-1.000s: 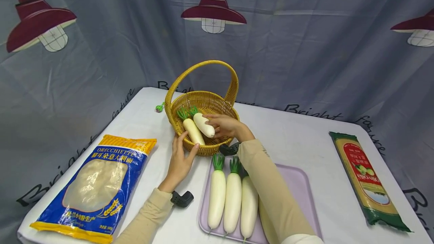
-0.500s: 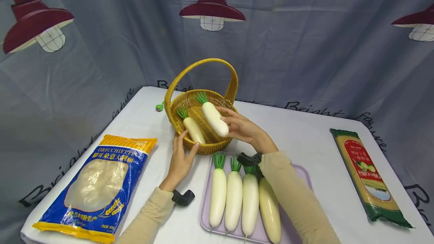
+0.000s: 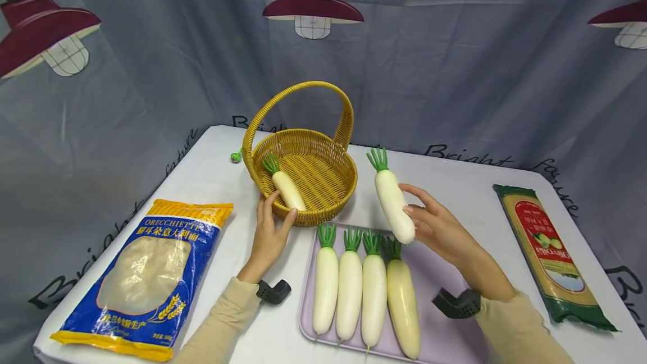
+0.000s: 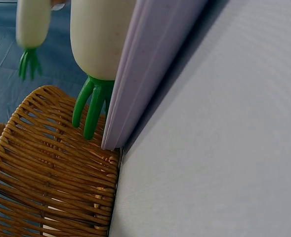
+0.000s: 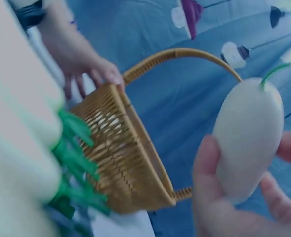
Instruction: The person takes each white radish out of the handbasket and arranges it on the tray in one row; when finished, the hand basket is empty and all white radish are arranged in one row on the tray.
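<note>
My right hand (image 3: 445, 235) pinches a white radish (image 3: 393, 201) with green leaf stubs between thumb and fingers, above the far side of the lilac tray (image 3: 445, 291). The radish tilts, its leafy end up and away. My left hand (image 3: 269, 237) rests against the near left rim of a wicker basket (image 3: 323, 215) with an arched handle, fingers spread and fairly straight. Inside the basket lies one radish (image 3: 288, 189) near the left wall. Several radishes (image 3: 350, 296) lie side by side on the left part of the tray, leaves toward the basket.
A blue and yellow orecchiette bag (image 3: 144, 280) lies at the left of the white table. At the right lies a green-ended pasta packet (image 3: 553, 257). A small green item (image 3: 236, 157) sits left of the basket. Grey curtain (image 3: 429, 72) hangs behind.
My right hand has lifted a radish out of the basket and carried it right and nearer, over the tray. My left hand has stayed at the basket's rim.
</note>
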Tool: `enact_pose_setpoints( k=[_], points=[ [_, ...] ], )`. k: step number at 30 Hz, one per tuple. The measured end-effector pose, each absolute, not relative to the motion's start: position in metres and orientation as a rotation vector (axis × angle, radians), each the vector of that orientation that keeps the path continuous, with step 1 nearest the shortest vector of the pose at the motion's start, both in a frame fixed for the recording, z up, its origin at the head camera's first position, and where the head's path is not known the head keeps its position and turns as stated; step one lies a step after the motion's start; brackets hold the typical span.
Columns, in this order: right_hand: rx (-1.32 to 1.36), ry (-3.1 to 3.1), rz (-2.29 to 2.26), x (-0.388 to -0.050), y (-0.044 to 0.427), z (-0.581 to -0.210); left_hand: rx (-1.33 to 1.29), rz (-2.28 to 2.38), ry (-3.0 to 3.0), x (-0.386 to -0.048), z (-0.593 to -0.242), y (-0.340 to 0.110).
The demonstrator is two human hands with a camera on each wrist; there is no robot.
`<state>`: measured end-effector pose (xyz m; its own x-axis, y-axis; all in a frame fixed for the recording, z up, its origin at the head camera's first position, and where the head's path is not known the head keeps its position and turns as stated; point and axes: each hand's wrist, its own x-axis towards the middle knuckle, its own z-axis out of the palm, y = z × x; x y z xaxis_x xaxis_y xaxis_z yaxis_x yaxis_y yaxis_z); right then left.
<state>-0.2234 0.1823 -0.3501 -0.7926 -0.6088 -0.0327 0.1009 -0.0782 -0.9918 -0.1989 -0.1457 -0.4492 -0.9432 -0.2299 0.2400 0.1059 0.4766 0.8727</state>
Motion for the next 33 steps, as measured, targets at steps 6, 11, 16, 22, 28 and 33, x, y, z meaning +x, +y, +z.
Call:
enact_pose_setpoints(
  k=[6, 11, 16, 22, 28, 33],
  points=[
    [-0.36, 2.094, -1.716, -0.182, 0.216, -0.361, 0.101, -1.439, -2.406, -0.199, -0.449, -0.145],
    [-0.124, 2.19, -1.611, -0.146, 0.226, -0.378, 0.101, -1.422, -2.408, -0.198, -0.448, -0.147],
    [0.003, 2.225, -1.527, -0.126, 0.229, -0.395, 0.096, -1.419, -2.397, -0.198, -0.446, -0.148],
    [0.044, 2.237, -1.408, -0.111, 0.231, -0.409, 0.086, -1.428, -2.389, -0.2, -0.448, -0.148],
    [0.028, 2.331, -1.301, -0.101, 0.23, -0.418, 0.086, -1.421, -2.399, -0.199, -0.45, -0.147],
    [-0.019, 2.482, -1.198, -0.095, 0.227, -0.419, 0.085, -1.432, -2.412, -0.198, -0.45, -0.146]
  ],
)
